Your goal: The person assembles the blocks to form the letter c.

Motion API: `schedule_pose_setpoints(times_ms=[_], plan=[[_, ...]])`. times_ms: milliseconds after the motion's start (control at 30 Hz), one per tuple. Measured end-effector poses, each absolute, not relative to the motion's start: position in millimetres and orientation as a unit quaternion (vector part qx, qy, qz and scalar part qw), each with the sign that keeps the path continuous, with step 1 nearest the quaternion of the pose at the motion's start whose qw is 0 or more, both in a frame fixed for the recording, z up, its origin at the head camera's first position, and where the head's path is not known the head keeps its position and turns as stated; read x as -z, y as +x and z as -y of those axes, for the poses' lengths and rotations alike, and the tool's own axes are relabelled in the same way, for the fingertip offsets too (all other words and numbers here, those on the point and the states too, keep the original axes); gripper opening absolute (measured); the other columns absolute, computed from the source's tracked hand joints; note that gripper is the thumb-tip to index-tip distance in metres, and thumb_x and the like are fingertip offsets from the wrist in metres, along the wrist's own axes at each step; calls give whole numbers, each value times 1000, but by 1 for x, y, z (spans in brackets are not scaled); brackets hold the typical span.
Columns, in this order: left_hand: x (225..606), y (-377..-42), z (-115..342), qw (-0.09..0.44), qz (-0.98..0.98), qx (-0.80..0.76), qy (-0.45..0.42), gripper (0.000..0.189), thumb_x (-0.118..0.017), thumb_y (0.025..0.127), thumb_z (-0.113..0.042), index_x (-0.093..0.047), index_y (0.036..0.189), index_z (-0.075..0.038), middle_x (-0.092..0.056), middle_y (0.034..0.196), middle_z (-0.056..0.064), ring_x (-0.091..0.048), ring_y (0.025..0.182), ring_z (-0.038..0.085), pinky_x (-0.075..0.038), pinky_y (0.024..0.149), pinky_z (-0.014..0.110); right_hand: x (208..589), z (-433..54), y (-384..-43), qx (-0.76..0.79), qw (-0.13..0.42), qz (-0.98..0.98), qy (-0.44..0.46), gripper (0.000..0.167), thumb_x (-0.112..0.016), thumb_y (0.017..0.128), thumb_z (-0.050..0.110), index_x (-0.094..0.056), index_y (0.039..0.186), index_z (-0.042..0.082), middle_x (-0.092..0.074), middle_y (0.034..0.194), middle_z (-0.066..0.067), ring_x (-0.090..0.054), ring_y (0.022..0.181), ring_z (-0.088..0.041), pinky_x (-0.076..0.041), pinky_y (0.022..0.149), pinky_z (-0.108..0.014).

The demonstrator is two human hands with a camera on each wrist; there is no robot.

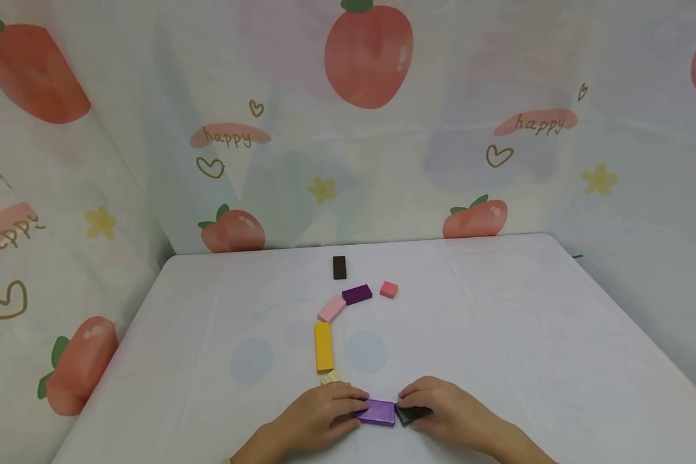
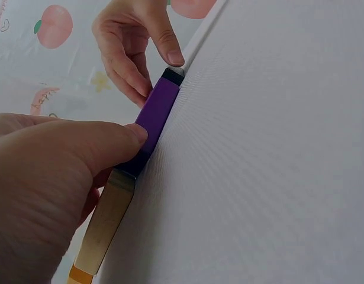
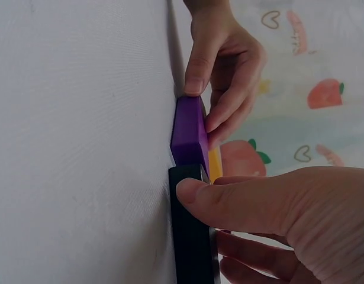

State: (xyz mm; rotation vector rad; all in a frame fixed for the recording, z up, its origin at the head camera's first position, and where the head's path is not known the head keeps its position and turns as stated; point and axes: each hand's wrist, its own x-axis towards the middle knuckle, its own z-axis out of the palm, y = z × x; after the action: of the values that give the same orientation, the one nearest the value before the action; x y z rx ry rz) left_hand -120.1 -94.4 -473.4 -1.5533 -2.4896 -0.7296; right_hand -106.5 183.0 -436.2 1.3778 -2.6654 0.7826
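Note:
Near the table's front edge, my left hand (image 1: 325,415) pinches a purple block (image 1: 378,413) by its left end, thumb on the near side. My right hand (image 1: 449,412) grips a dark, nearly black block (image 1: 408,414), whose left end meets the purple block's right end. In the left wrist view, a cream block (image 2: 108,222) adjoins the purple one, and a yellow block (image 2: 80,275) follows. From the head view, the cream block is mostly hidden behind my left hand. The yellow block (image 1: 323,348), a pink block (image 1: 332,309) and a dark purple block (image 1: 357,294) continue the curved row away from me.
A black block (image 1: 339,267) lies apart near the table's back edge. To the right of the row's far end sits a small coral-pink block (image 1: 388,289). The white table (image 1: 499,322) is bordered by a fruit-print cloth (image 1: 383,167) at the back and sides.

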Motion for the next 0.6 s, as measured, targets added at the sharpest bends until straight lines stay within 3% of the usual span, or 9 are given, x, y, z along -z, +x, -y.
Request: schedule_pose_setpoints(times_ms=[233,600], plan=[[474,-120,94,57,823,242,-511,28,-58,91,-27,-64,116,-15,-57,120,-9,-49,110,0,-39,94,17,435,-179,-107,-250,-12,866,432,24,-74,75,9,-69,99,7,-62,102,3,-57,95,-11,-51,79,-28],[473,-120,95,64,818,246,-516,28,-59,91,-26,-64,115,-14,-57,119,-9,-49,110,0,-39,93,16,438,-179,-108,-258,1,863,434,24,-74,75,8,-69,98,7,-62,102,4,-58,94,-10,-51,79,-28]])
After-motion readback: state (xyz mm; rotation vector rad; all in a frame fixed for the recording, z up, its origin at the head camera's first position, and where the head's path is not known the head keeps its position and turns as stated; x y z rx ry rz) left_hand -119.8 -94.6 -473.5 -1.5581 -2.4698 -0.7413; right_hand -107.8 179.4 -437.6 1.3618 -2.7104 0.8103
